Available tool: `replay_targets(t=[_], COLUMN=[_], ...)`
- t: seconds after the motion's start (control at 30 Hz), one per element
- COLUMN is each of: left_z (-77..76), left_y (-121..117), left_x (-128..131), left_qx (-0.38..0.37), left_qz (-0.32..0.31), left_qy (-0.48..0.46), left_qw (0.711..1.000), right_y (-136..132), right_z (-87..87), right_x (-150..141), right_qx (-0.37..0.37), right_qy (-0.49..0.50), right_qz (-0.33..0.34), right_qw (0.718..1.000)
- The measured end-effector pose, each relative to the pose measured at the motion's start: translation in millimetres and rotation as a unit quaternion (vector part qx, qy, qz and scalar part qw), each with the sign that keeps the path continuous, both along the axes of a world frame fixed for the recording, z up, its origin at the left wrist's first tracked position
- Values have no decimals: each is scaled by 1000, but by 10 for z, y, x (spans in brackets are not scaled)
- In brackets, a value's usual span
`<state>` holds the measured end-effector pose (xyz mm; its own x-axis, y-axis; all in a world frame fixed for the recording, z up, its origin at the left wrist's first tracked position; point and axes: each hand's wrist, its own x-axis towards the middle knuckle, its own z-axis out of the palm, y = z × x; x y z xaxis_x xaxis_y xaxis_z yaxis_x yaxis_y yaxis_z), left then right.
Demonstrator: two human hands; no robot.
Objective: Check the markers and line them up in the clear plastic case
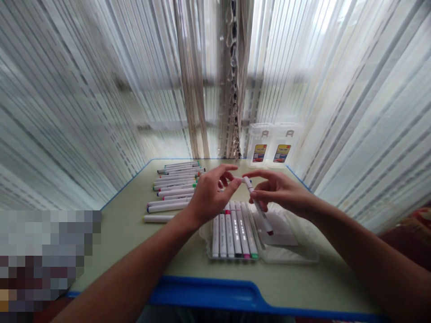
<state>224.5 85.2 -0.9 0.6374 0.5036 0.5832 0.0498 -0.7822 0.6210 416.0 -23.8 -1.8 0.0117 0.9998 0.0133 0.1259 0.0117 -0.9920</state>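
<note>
A white marker with a dark red lower end is pinched between the thumb and fingers of my right hand. It slants over the clear plastic case, which lies open on the table. My left hand is just left of the marker's upper end, its index finger stretched out and its thumb apart from it. Whether the left thumb touches the marker I cannot tell. Below my hands, several white markers stand side by side in the case's left half, with black, pink and green ends towards me. A pale sheet lies in the right half.
Loose markers with coloured ends lie in a stack of rows on the left of the table. Two clear cases with labels stand at the back right. A blue tray edge runs along the front; string curtains hang behind.
</note>
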Motion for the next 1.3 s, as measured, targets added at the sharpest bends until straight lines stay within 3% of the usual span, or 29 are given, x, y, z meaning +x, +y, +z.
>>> replay_targets(t=[0.1,0.2,0.3,0.47,0.57,0.73,0.97,1.07,1.3], left_z=[54,68,25,-82,-130,-204,-299,-325,-370], left_y=[-96,-271,-453,-595,-649,-813,-857,-862,-890], left_x=[-56,-109,-201,-462,-527,-390,-272,-280,-266], left_qx=[79,175,228,190,183,244,358,373,374], left_qz=[-37,-81,-69,-1,-1,-60,-70,-66,-65], left_qy=[60,147,193,135,128,179,216,206,199], left_qw=[994,970,952,972,975,951,906,902,904], right_y=[10,29,47,62,65,55,92,116,111], right_z=[-5,-36,-69,-79,-78,-77,-118,-167,-227], right_x=[37,75,94,72,70,87,136,180,235], right_qx=[-48,-80,-105,-122,-119,-108,-115,-69,-71], right_qy=[-11,-7,-6,-17,-31,-60,-190,-258,-299], right_qz=[-16,-35,-45,-51,-34,-11,-40,-42,-29], right_qw=[999,996,993,991,992,992,974,963,951])
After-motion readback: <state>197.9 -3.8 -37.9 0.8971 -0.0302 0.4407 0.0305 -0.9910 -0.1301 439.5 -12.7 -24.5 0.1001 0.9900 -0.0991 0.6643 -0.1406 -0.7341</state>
